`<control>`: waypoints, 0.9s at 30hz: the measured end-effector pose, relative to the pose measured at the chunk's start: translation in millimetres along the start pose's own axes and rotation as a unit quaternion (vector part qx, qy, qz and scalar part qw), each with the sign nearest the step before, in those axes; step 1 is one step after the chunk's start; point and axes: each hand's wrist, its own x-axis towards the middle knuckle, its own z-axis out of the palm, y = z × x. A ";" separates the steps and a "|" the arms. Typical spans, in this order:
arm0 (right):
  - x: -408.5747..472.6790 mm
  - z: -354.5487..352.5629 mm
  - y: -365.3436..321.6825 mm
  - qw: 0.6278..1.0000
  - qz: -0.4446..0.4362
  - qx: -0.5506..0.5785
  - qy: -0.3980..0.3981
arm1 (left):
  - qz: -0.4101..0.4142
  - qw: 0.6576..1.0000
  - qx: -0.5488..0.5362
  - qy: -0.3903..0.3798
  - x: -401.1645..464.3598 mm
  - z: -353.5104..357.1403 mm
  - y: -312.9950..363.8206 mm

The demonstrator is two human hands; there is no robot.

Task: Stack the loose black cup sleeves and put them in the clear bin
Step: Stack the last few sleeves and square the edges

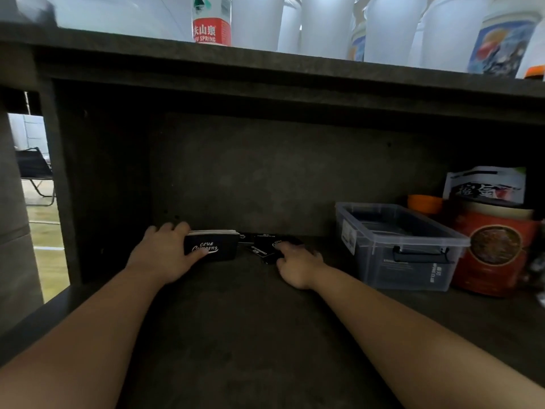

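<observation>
A stack of black cup sleeves (215,248) with white lettering stands on edge at the back of a dark shelf (244,320). My left hand (165,255) grips its left end, thumb on the front face. Loose black sleeves (262,246) lie flat just to the right of the stack. My right hand (296,265) rests on them, its fingers touching the top one. The clear bin (413,261) sits further right, open-topped, with dark sleeves inside and a black latch on its front.
An orange-red canister (495,255) and a printed packet (486,187) stand right of the bin. The shelf above (265,69) carries a water bottle (211,22) and several white cups. The cabinet's left wall (59,187) borders the space.
</observation>
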 end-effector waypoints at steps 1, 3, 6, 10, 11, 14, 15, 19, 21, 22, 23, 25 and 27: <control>1.3 0.7 -2.5 1.000 0.010 -0.015 -0.004 | 0.001 1.000 -0.014 0.008 0.7 1.7 -2.2; -1.5 1.0 -6.1 0.998 0.012 -0.053 0.011 | 0.005 0.999 -0.046 0.021 0.3 2.4 -6.2; -7.6 -1.9 -5.1 0.995 -0.008 -0.065 0.080 | 0.013 0.995 -0.081 0.059 -1.2 1.9 -8.2; -11.8 -4.2 -3.3 0.995 -0.050 0.004 0.081 | -0.003 0.993 -0.089 0.077 -3.3 0.4 -5.5; -13.2 -5.1 -4.0 0.997 -0.055 0.009 0.056 | -0.004 0.993 -0.088 0.079 -3.2 0.2 -5.2; -14.5 -4.5 -8.6 0.997 -0.069 0.001 0.027 | -0.004 0.993 -0.091 0.081 -2.6 0.9 -6.5; -15.0 -4.0 -10.9 0.996 -0.079 0.009 0.032 | -0.004 0.992 -0.095 0.079 -2.7 1.5 -7.3; -14.4 -6.9 -2.8 0.986 -0.124 -0.046 0.106 | 0.000 0.991 -0.108 0.073 -4.7 1.3 -7.4; -9.9 -8.5 12.4 0.994 -0.080 -0.017 0.067 | 0.005 0.989 -0.126 0.073 -7.0 -1.4 -7.2; -7.3 -8.4 18.5 0.998 -0.050 0.013 0.026 | 0.009 0.987 -0.139 0.075 -8.0 -3.1 -6.9; -4.9 -7.8 22.4 0.999 -0.034 0.033 -0.006 | 0.016 0.985 -0.153 0.078 -8.8 -4.3 -6.2; -3.1 -6.7 22.2 0.999 -0.030 0.034 -0.020 | 0.031 0.980 -0.179 0.080 -10.0 -4.9 -5.0; -3.7 -8.0 19.3 0.999 -0.030 0.013 -0.003 | 0.043 0.978 -0.198 0.054 -10.7 -4.8 -3.1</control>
